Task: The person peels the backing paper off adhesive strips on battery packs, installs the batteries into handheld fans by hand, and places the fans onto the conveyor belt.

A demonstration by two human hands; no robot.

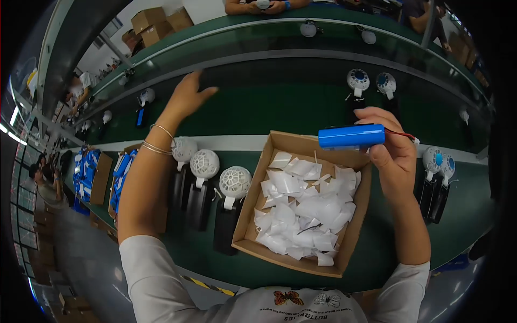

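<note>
My right hand (393, 151) holds a blue cylindrical battery pack (351, 137) between thumb and fingers, above the right rear edge of a cardboard box. Red and black wires trail from the pack to a small white connector. My left hand (189, 96) is stretched over the green conveyor belt (258, 99), thumb and fingers apart, nothing in it. In the cardboard box (356, 245) lie many crumpled pieces of white backing paper (301, 210). Left of it, white handheld fans with round grilles and dark handles rest on the bench, the nearest fan (235, 183) by the box.
Cartons of blue battery packs (89, 175) stand at the left. Two more fans (433, 161) lie at the right. Further fans (358, 81) sit on the belt. Across the line, a person's hands (264, 6) hold a white part. A metal rail (226, 141) runs between bench and belt.
</note>
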